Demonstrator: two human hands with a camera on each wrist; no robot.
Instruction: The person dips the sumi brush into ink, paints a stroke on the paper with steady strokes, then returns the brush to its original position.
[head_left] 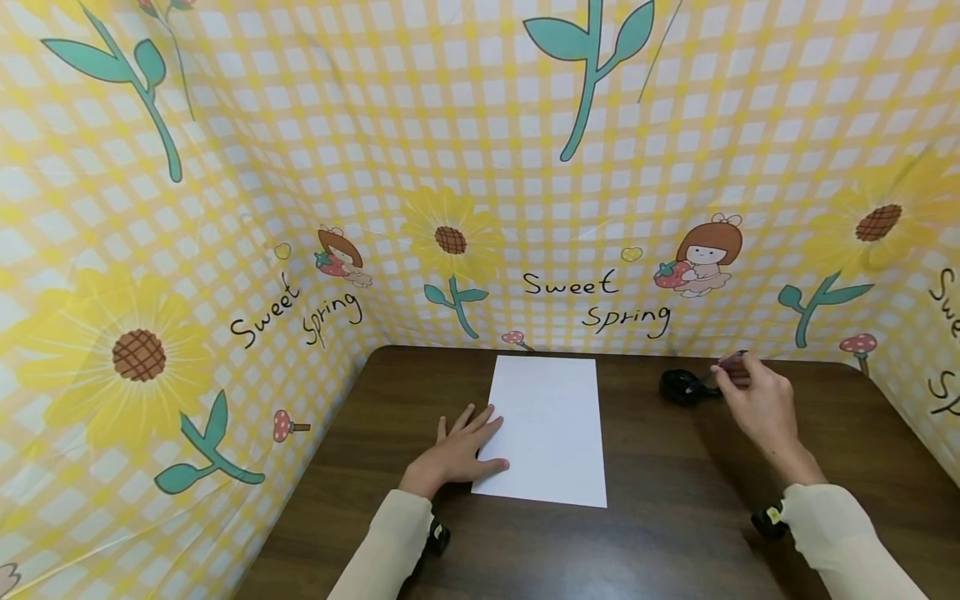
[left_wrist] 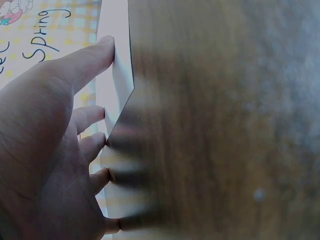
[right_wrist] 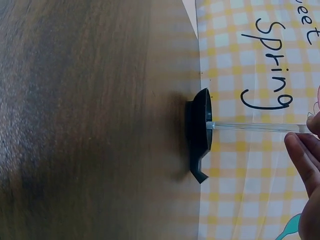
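My left hand (head_left: 461,450) lies with its fingers spread along the left edge of a blank white sheet of paper (head_left: 547,433). In the left wrist view, the thumb and fingertips rest on or beside the sheet. My right hand (head_left: 761,408) pinches the upper part of a slim clear tube (right_wrist: 255,127) between thumb and fingers. The tube's lower end stands in a small black spoon-shaped dish (right_wrist: 200,130) with a short bent handle. Whatever the dish contains is hidden. In the head view, the dish (head_left: 680,387) is right of the paper.
The dark brown wooden table (head_left: 645,533) ends at a wall covering (head_left: 480,125) of yellow checked cloth printed with flowers and lettering. This covering rises at the back and both sides. Wrist cameras are strapped below both cuffs.
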